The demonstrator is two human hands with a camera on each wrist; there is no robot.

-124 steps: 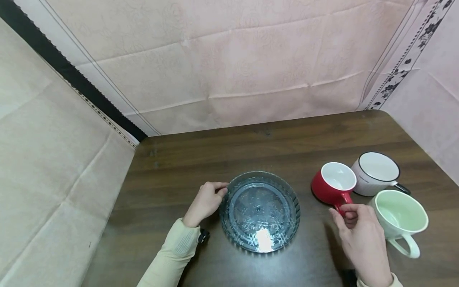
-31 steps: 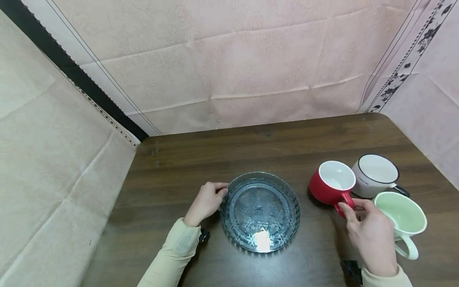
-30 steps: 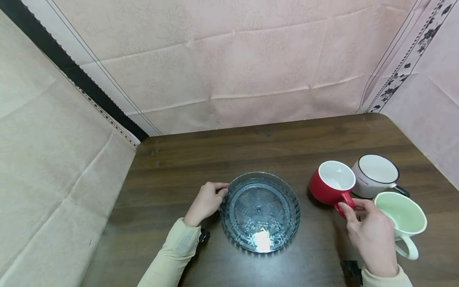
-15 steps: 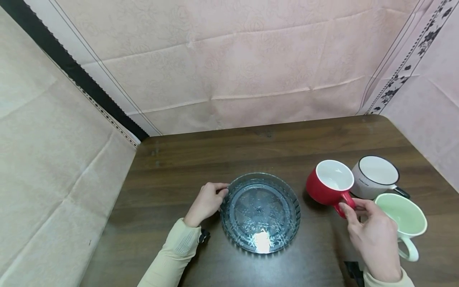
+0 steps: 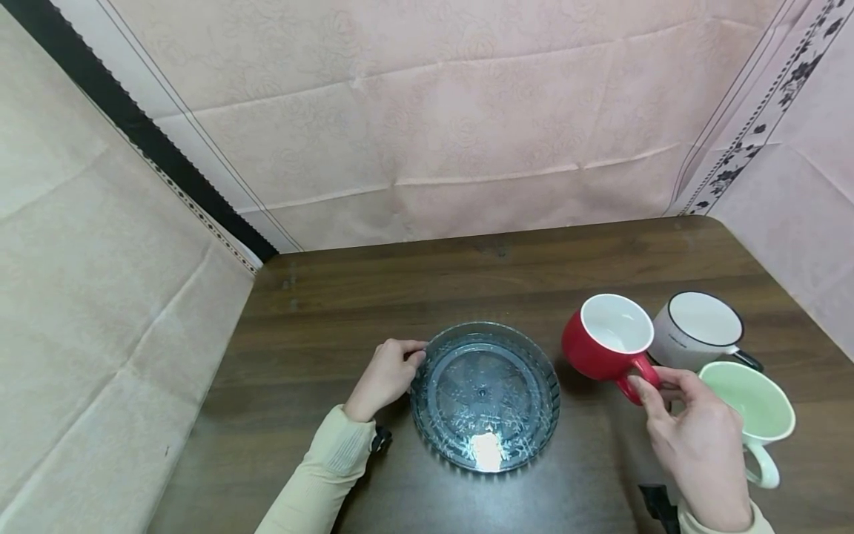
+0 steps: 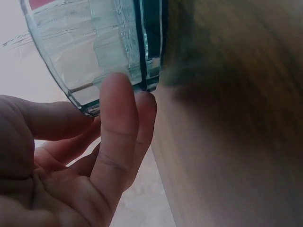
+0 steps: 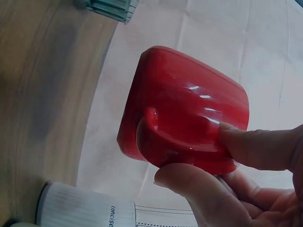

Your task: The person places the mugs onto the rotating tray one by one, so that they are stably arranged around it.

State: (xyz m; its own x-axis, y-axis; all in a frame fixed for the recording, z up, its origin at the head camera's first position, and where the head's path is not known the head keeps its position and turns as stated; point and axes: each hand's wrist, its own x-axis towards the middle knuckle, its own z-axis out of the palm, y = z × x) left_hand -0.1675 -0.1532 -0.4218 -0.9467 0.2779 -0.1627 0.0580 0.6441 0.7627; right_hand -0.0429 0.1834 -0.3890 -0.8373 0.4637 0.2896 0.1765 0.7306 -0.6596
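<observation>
A red mug (image 5: 603,341) with a white inside is held just above the table by my right hand (image 5: 697,437), which pinches its handle. In the right wrist view, thumb and fingers close on the handle of the red mug (image 7: 189,104), and its base is apart from the wood. My left hand (image 5: 385,377) holds the left rim of a round, clear bluish glass dish (image 5: 483,393) that rests on the table. The left wrist view shows fingers (image 6: 118,109) against the wall of the glass dish (image 6: 85,52).
A white mug (image 5: 694,334) with a black rim and black handle stands behind my right hand. A pale green mug (image 5: 757,404) is right beside that hand. The brown wooden table (image 5: 373,289) meets cloth-covered walls (image 5: 467,133) at the back and sides.
The right hand has taken a firmer grip on the red mug's handle and raised it, shifting the mug slightly left toward the dish. The left hand and the dish have stayed put.
</observation>
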